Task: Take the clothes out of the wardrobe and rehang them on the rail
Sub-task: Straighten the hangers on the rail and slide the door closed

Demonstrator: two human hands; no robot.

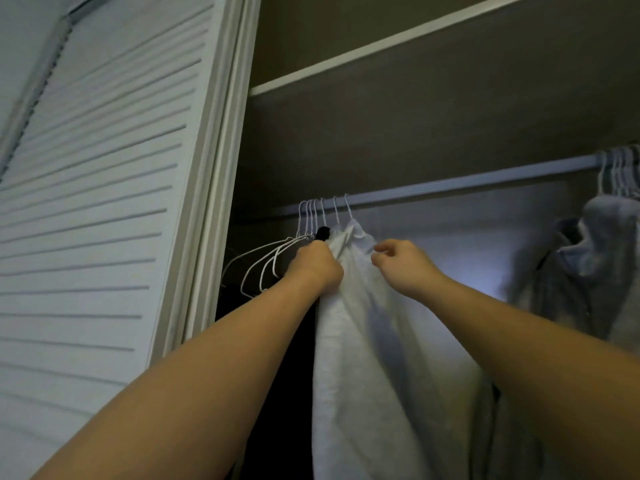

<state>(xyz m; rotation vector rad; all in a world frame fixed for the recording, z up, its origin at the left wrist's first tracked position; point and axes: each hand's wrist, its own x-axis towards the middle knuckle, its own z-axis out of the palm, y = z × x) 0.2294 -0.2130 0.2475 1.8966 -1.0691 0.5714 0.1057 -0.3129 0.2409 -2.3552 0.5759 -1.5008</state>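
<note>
Head camera view, looking up into a wardrobe: a person reaches with both bare arms toward a white garment point(363, 358) hanging from the rail point(450, 185), near the rail's left end. The left hand point(317, 263) is pressed against the garment's left edge just below the rail, knuckles to the camera and fingers curled out of sight; whether they clamp the cloth, a hanger or nothing cannot be told. The right hand point(401, 263) hovers just beside the garment's right shoulder, fingers loosely curled, thumb and forefinger apart, with nothing seen between them. A small dark shape point(323, 233), the top of a dark garment, shows just above the left hand, directly under the rail. Left of it, several empty white wire hangers point(263, 261) hook over the rail in a tight bunch, their frames splayed toward the louvred door point(104, 202). At the rail's far right end, well apart from the hands, grey clothes point(595, 258) hang on another cluster of white hangers. Between the two groups the rail is bare. A shelf point(381, 45) with a pale front edge runs above the rail.
</note>
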